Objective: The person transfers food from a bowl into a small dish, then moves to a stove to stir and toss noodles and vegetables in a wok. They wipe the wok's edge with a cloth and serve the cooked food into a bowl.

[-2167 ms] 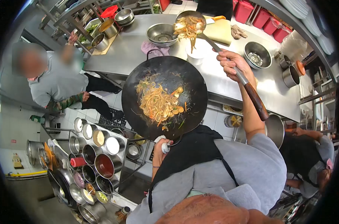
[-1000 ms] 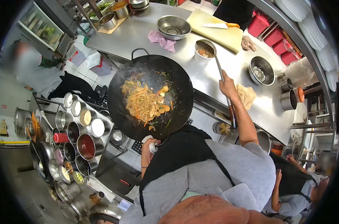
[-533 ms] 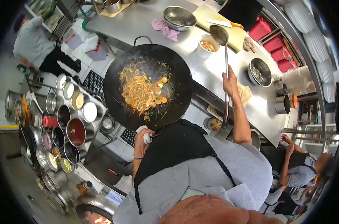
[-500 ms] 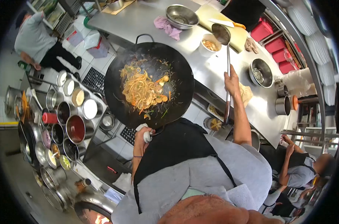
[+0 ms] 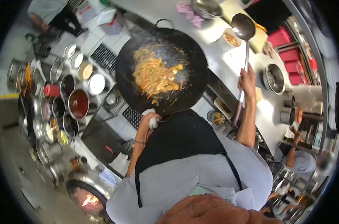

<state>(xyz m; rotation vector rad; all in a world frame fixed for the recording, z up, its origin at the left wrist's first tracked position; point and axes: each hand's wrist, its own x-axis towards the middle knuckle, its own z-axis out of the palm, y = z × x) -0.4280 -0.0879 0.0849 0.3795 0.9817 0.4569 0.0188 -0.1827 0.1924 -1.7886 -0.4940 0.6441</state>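
My left hand [image 5: 149, 121] is closed round the near handle of a large black wok [image 5: 126, 87], with a white cloth [image 5: 150, 113] between palm and handle. Noodles [image 5: 151, 72] with bits of carrot and greens lie in the wok, which is held up in front of my black apron [image 5: 177, 138]. My right hand [image 5: 246, 82] grips the long handle of a ladle [image 5: 243, 27]. The ladle's bowl points away from me, over the steel counter, near a white tub [image 5: 229, 39] of orange-brown food. Nothing shows in the ladle's bowl.
Left of the wok stand several pots and bowls, one with red sauce [image 5: 79, 104]. A flame burns in the stove [image 5: 89, 199] at lower left. The steel counter [image 5: 264, 112] carries a metal bowl [image 5: 274, 78] and a cutting board [image 5: 257, 41]. Another person [image 5: 302, 160] stands at right.
The wok and my left hand have shifted right in view. My right hand and the ladle have also moved right, and the ladle's bowl sits slightly higher. The camera view has turned a little.
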